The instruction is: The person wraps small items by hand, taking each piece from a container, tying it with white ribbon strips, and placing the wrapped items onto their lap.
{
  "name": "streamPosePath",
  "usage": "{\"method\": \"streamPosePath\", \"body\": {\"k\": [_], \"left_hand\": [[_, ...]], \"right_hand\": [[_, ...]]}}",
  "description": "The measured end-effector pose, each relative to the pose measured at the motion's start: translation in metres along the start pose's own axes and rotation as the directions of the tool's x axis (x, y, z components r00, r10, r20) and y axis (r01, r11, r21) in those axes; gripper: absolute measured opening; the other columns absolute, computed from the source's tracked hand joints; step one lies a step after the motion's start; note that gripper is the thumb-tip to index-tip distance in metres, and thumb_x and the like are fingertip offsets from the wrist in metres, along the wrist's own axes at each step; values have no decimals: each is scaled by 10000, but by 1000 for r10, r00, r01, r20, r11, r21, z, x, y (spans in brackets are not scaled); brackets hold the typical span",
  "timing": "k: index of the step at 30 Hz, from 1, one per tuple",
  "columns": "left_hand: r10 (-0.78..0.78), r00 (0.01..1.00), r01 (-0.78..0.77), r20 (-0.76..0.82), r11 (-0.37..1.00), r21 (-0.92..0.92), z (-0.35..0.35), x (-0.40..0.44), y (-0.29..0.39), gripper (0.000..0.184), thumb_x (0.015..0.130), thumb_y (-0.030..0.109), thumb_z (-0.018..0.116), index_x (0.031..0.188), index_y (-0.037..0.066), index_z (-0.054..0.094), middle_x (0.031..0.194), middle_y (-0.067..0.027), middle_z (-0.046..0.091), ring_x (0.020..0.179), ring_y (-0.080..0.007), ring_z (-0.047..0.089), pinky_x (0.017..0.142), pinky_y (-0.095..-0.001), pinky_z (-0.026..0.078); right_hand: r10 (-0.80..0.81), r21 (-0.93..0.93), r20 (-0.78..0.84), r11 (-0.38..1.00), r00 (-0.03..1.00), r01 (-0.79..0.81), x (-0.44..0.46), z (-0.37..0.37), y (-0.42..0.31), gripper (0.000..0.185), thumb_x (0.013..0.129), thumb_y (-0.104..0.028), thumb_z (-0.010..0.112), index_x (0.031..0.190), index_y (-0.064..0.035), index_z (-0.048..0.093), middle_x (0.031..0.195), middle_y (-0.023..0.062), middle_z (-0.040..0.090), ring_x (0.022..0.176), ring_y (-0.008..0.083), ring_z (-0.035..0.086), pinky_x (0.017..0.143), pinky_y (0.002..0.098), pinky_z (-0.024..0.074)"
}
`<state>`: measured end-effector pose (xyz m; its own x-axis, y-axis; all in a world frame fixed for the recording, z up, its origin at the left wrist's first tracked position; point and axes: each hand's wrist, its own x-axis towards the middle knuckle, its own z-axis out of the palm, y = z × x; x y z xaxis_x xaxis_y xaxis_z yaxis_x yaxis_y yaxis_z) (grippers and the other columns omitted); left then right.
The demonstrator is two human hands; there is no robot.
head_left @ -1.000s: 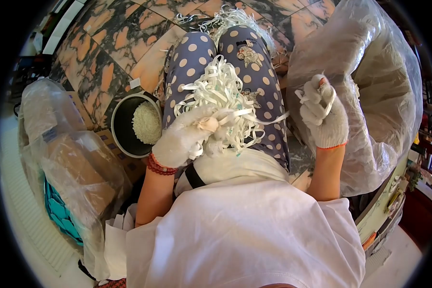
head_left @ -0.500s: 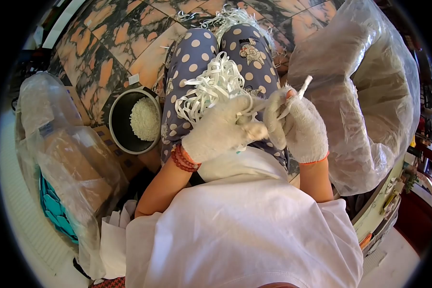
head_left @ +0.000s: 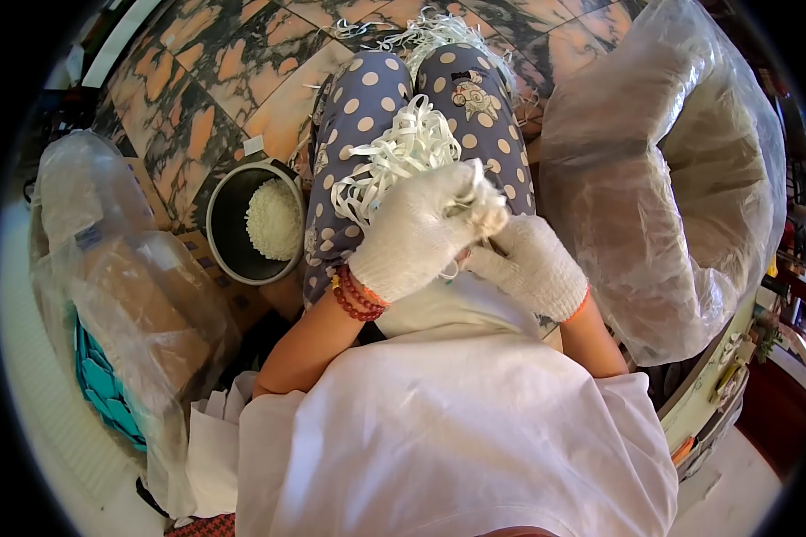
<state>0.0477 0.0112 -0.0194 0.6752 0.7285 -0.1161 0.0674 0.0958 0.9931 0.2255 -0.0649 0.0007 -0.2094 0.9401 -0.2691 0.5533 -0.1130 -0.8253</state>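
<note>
The left grip [head_left: 412, 233] is curled around some white strips [head_left: 476, 179]; many loose strips [head_left: 407, 152] wait past it. The right grip [head_left: 537, 268] is bent, its hold hidden.

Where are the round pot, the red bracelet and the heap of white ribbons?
Round pot [head_left: 227, 234], head view: bare inner wall.
Red bracelet [head_left: 356, 302], head view: beads.
White ribbons [head_left: 414, 143], head view: heap's middle.

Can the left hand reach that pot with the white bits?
Probably yes: the pot sits uncovered beside the left leg, though the left hand is busy close to the right hand.
</note>
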Motion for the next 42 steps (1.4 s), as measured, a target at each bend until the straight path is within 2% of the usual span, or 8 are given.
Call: {"method": "streamPosePath", "body": {"k": [3,13,16,22,31,36,39,42], "left_hand": [[-52,995,34,-87,980,-199,-7,-2,-6,267,946,177,711,1164,27,671,1005,-26,684,917,-96,621,827,-263,514],[-240,960,222,-147,966,-131,-15,-12,-3,402,952,208,701,1237,-64,619,1034,-103,700,924,-151,622,851,-298,513],[-78,971,98,-225,992,79,-14,-13,-12,403,941,201,710,1233,-62,619,1059,-119,702,930,-175,635,858,-311,515],[-58,978,72,-202,996,59,-14,-13,-11,371,934,213,726,1200,-34,648,1021,-103,709,908,-167,637,837,-317,518],[-118,973,137,-200,987,85,-26,-15,2,345,969,201,655,1267,28,660,935,4,691,731,-43,522,646,-210,436],[-41,981,65,-191,990,124,-14,-16,-8,245,939,153,694,1123,-9,683,891,-84,704,758,-132,621,701,-294,512],[-58,989,73,-137,992,106,-11,-17,-9,196,944,131,673,1083,-8,682,842,-60,674,734,-115,597,671,-287,500],[-184,980,184,-75,983,-5,-14,-22,-6,150,951,114,648,1039,-4,680,817,-33,640,717,-87,560,643,-274,482]], "right_hand": [[219,309,-29,930,975,-199,-4,-9,-14,160,914,-100,641,1016,-3,717,832,136,681,743,246,640,733,343,520],[-100,-32,-215,995,972,96,-3,-13,13,157,861,-50,648,997,6,703,805,130,622,771,298,615,736,352,502],[-89,1,-249,996,964,92,-4,-11,10,123,872,-41,641,971,7,697,809,114,635,758,256,614,732,339,500],[207,337,-116,928,971,-157,-8,-19,2,136,903,-46,640,1013,5,703,821,62,648,753,125,593,732,292,500],[-42,70,-170,996,985,54,-6,-16,7,125,853,-2,659,964,21,711,844,75,667,832,165,608,786,297,487],[-135,123,-418,971,898,204,-4,-17,1,78,869,-13,637,909,34,685,947,77,677,820,189,615,736,298,497],[-67,625,-301,740,951,250,-8,-16,13,207,986,-217,585,916,-23,575,1130,125,668,973,180,610,950,354,434],[-231,880,-412,151,882,451,-3,-27,16,207,1035,-255,559,958,-63,551,994,83,640,872,157,577,856,322,453]]}}
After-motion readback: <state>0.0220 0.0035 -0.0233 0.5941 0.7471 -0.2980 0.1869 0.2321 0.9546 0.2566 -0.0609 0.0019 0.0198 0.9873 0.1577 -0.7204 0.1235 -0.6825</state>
